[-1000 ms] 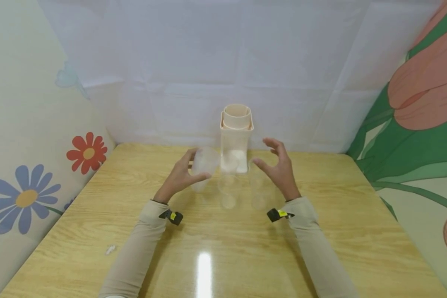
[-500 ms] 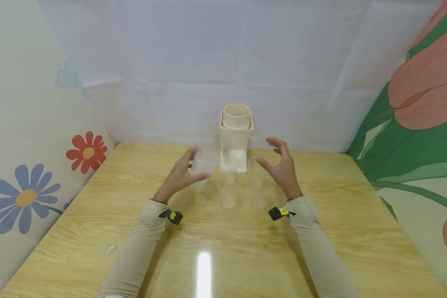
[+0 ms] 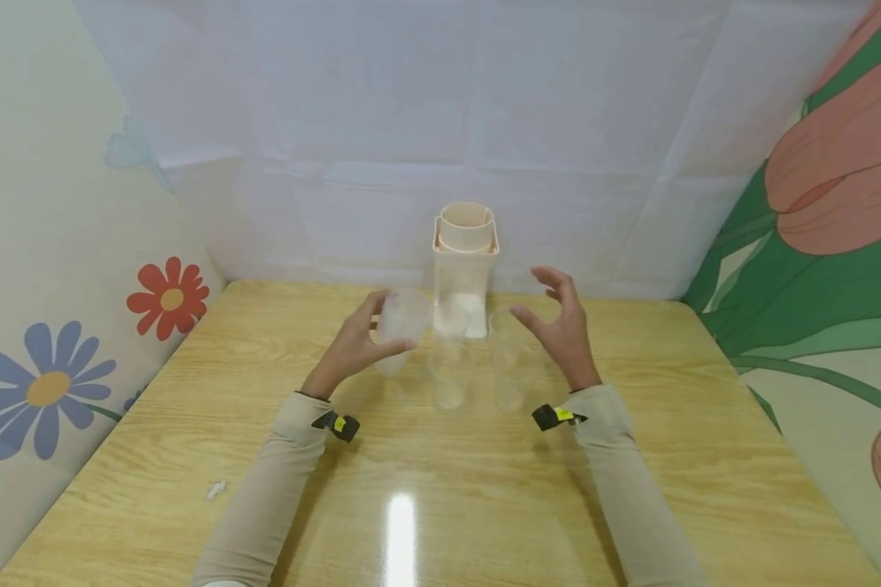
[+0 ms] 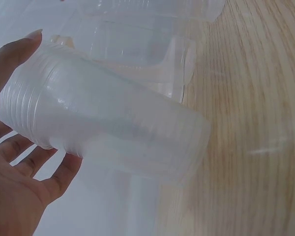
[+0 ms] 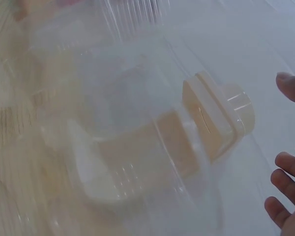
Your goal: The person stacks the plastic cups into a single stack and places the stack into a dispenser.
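Note:
My left hand [image 3: 352, 344] grips a stack of translucent plastic cups [image 3: 402, 326] near its rims, thumb on one side and fingers on the other. In the left wrist view the nested rims of the cup stack [image 4: 103, 108] show beside the thumb. Just to the right, a clear plastic cup [image 3: 450, 379] stands on the table in front of a cream cup dispenser [image 3: 461, 281]. Another clear cup [image 3: 508, 371] stands nearer my right hand [image 3: 564, 330]. That hand has its fingers spread in a loose curve around nothing, apart from the cup.
The wooden table [image 3: 440, 456] ends at a white cloth backdrop [image 3: 382, 122] behind the dispenser. A round cream tube [image 3: 467, 228] rises from the dispenser's top. A small white scrap [image 3: 216, 490] lies at the left. Floral panels flank both sides.
My right hand has drifted a little to the right and away from the nearest clear cup. The left hand and its stack of cups have stayed almost still.

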{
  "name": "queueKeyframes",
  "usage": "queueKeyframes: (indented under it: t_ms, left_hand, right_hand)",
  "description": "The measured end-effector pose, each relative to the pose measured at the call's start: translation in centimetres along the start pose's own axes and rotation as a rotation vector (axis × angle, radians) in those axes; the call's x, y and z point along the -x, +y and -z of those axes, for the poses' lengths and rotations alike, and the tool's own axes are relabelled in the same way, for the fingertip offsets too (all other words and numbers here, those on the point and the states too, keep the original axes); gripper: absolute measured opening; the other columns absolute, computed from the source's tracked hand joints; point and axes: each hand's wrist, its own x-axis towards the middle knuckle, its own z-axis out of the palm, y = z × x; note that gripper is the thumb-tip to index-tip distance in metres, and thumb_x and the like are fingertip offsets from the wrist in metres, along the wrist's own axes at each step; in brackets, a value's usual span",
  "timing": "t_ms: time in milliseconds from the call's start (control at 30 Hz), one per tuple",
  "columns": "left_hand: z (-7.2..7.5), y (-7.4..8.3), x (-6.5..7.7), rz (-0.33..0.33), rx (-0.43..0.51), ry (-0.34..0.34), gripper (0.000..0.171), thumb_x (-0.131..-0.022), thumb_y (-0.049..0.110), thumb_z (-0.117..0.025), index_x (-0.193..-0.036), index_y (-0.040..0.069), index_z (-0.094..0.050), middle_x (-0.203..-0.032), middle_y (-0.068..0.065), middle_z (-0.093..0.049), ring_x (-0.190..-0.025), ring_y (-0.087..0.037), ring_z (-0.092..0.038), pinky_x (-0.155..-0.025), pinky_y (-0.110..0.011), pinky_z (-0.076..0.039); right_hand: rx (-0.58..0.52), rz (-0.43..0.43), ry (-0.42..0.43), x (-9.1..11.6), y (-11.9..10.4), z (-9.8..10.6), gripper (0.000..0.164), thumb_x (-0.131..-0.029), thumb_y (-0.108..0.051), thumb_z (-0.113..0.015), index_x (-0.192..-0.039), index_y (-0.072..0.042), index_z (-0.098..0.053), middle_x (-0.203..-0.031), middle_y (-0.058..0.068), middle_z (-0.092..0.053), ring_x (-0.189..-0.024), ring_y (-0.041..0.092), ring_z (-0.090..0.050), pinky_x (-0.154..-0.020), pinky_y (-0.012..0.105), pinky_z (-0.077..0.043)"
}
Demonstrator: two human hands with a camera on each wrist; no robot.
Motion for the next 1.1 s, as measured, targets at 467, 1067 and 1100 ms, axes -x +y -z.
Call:
queueKeyframes:
  t_ms: [467,1067,1100]
  left_hand:
    - [0.1,0.2,-0.3,0.021,0.034,-0.004,0.085,-0.083,0.019,-0.084,-0.151,0.005,-0.035,-0.145,-0.021,-0.046,-0.129,-0.036,-0.047,-0.101,-0.054,-0.047]
    - [0.0,0.0,0.0,0.009,0.014,0.002,0.086,-0.083,0.026,-0.084,-0.151,0.005,-0.035,-0.143,-0.02,-0.048,-0.127,-0.035,-0.049,-0.099,-0.052,-0.049]
    - [0.0,0.0,0.0,0.011,0.014,0.0,0.086,-0.083,0.026,-0.084,-0.151,0.005,-0.035,-0.144,-0.02,-0.048,-0.128,-0.035,-0.049,-0.099,-0.052,-0.048]
  right_hand:
    - [-0.001,-0.014,0.047,-0.5,0.3,0.9,0.062,-0.082,0.011,-0.073,-0.135,0.017,-0.044,-0.137,0.032,-0.049,-0.128,0.043,-0.045,-0.109,0.057,-0.033]
    - [0.0,-0.042,0.063,-0.3,0.3,1.4,0.06,-0.084,0.008,-0.073,-0.136,0.016,-0.043,-0.137,0.032,-0.049,-0.129,0.043,-0.044,-0.11,0.06,-0.032]
    - [0.0,-0.041,0.063,-0.3,0.3,1.4,0.06,-0.084,0.008,-0.073,-0.136,0.016,-0.043,-0.137,0.032,-0.049,-0.129,0.043,-0.044,-0.109,0.061,-0.031]
